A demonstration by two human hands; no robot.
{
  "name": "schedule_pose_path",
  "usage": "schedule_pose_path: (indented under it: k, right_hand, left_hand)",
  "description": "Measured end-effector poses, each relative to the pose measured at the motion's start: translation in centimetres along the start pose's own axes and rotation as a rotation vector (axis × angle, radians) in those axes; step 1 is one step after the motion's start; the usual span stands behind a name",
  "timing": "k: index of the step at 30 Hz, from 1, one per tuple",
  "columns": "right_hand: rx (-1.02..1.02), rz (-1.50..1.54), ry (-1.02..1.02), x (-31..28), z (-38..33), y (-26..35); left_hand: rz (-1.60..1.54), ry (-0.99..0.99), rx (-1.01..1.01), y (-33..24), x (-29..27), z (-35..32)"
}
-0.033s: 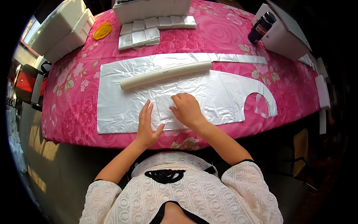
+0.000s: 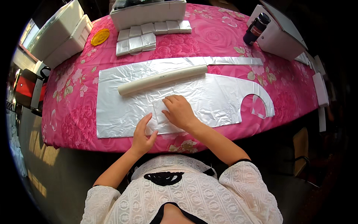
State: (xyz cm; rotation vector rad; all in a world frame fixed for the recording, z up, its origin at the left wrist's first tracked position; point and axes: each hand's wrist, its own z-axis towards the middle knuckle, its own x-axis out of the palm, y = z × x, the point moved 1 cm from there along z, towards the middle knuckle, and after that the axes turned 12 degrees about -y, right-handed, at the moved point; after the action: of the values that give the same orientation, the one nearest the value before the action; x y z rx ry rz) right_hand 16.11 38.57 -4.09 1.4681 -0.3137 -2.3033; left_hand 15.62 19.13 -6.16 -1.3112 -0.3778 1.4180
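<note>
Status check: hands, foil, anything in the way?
Left hand flat on foil sheet. Right hand pressing small folded foil piece. Cream roll lies beyond, clear of both hands.

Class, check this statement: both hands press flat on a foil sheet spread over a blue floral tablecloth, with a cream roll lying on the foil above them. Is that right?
Not quite: the tablecloth is pink, not blue, as the head view shows. The rest holds: the left hand and right hand press flat on the foil sheet, and the cream roll lies on the foil above them.
</note>
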Motion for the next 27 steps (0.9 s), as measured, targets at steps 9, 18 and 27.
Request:
schedule_pose_path:
  k: [9, 18, 27]
  right_hand:
    - [0.015, 0.12, 0.121, 6.8, -2.7, 3.9]
    - [-0.267, 0.317, 0.327, 4.4, -6.4, 12.0]
    - [0.097, 0.437, 0.072, -1.6, 8.0, -1.5]
  left_hand:
    - [-0.552, 0.228, -1.264, 0.5, -3.4, -9.3]
    - [0.051, 0.231, -0.808, 1.3, -5.4, -9.9]
    - [-0.059, -0.034, -0.353, -1.1, -8.0, -1.8]
